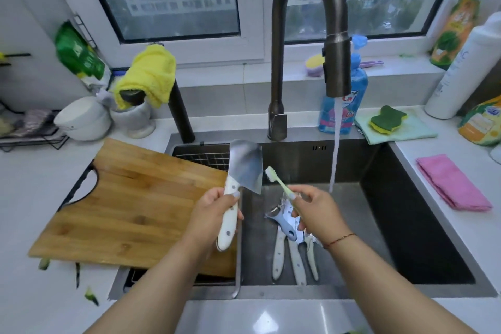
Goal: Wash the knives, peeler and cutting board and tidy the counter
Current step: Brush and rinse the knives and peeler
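Observation:
My left hand (214,214) grips the white handle of a cleaver (245,168), blade pointing up over the sink (423,225). My right hand (317,211) pinches a green toothbrush (279,182), whose bristles sit just right of the blade. On the sink floor lie a blue peeler (284,225) and several white-handled knives (279,257), partly hidden by my right hand. A wooden cutting board (130,206) rests across the sink's left side and the counter. Water runs from the dark faucet (337,68).
A green-yellow sponge (387,119) lies on a mint cloth, a pink cloth (452,184) on the right counter, a blue soap bottle (341,114) behind the sink. White bowls (84,119) and a yellow cloth stand at left. Green peel scraps (89,295) lie on the front-left counter.

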`<state>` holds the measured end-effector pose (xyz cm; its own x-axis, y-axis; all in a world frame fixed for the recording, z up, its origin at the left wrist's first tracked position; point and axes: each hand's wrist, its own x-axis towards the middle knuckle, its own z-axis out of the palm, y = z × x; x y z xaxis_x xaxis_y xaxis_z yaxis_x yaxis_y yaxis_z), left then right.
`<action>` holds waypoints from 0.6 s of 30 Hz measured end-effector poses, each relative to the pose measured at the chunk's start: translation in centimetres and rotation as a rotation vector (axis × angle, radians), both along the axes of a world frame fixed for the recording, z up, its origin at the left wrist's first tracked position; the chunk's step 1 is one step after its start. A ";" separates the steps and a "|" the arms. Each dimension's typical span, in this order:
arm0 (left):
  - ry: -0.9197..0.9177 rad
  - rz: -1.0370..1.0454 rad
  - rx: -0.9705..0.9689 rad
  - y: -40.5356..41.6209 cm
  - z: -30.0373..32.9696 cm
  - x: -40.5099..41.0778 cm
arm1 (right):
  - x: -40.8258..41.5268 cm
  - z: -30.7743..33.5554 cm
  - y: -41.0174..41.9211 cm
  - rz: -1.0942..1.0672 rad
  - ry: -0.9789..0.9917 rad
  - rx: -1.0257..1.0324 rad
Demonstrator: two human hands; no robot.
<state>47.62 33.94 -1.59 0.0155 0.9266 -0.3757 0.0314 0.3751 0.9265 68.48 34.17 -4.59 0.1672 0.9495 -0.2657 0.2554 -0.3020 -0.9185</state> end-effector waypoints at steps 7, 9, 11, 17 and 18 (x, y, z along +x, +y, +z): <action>0.175 0.211 -0.015 1.5 -1.0 -4.6 | -2.5 0.6 0.7 0.054 0.019 -0.030; 0.238 0.218 -0.051 1.8 -2.1 -4.9 | -2.7 0.5 0.7 0.050 0.033 -0.040; 0.279 0.200 -0.091 2.0 -3.3 -5.1 | -2.8 0.4 0.7 0.040 0.054 -0.053; 0.254 0.174 -0.173 2.0 -6.5 -4.5 | -2.1 -0.5 0.8 0.001 0.047 -0.102; 0.267 0.162 -0.183 2.0 -7.0 -4.4 | -1.9 -0.7 0.8 -0.006 0.050 -0.107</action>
